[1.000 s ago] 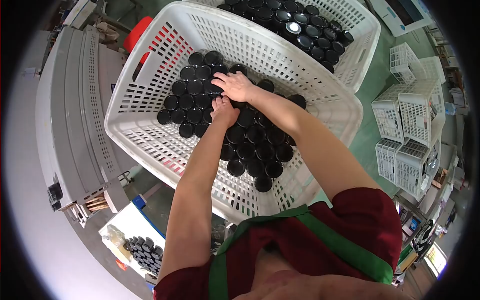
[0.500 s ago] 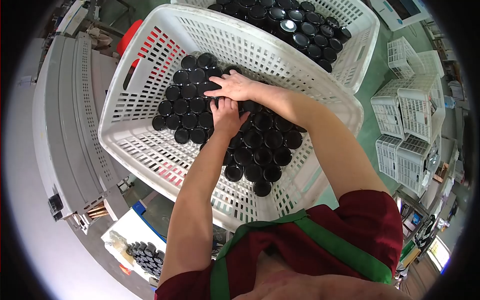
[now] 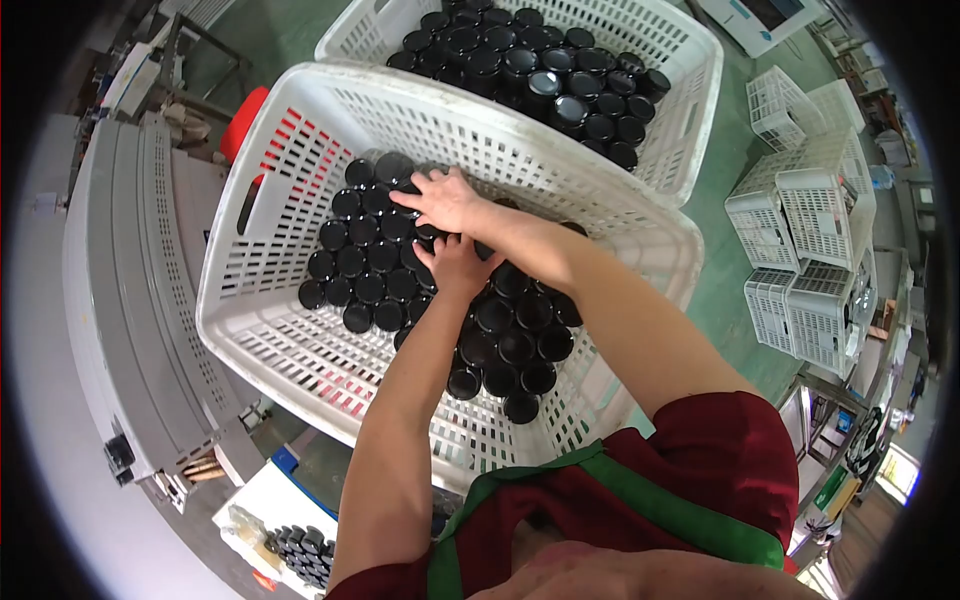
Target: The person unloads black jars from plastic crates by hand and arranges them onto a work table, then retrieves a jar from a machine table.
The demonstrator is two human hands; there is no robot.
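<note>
The round containers [image 3: 495, 314] look smooth and glossy, the nearer crate [image 3: 655, 245] matt plastic, the sleeve [image 3: 725, 455] cloth.

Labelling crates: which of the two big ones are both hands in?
The near crate: the left hand and right hand are inside it; the far crate, behind it, has no hand inside.

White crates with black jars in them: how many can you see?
2: one crate the left hand and right hand reach into, another crate just beyond it. I cannot see fully inside the stacked crates at right.
</note>
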